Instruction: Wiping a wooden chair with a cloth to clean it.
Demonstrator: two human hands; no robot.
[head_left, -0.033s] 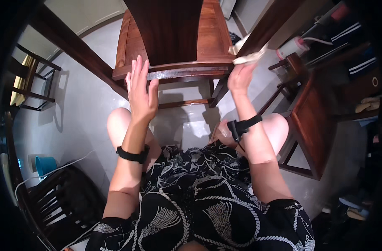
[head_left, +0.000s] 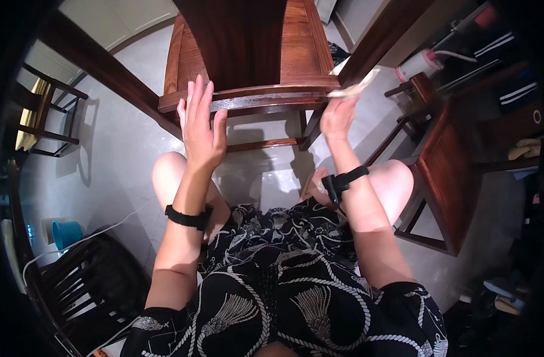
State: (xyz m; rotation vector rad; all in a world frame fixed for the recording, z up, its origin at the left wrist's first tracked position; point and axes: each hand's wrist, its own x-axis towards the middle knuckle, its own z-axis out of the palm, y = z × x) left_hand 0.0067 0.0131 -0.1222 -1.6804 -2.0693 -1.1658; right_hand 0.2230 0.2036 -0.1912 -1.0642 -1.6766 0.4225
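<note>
A glossy reddish-brown wooden chair [head_left: 308,44] with a darker back splat [head_left: 242,41] stands back-on ahead. A turquoise tub [head_left: 67,234] sits at lower left, its contents hidden. A cream cloth [head_left: 361,84], clasped in the right hand [head_left: 338,119], meets the right back post [head_left: 376,44]; the left hand [head_left: 202,135], fingers outstretched, is at the seat's rear edge [head_left: 272,90].

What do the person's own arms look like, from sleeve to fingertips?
Short black sleeves with white print. A black strap circles the left forearm; the right forearm has a black strap carrying a dark, boxy device. The left grip and right grip wear no gloves.
</note>
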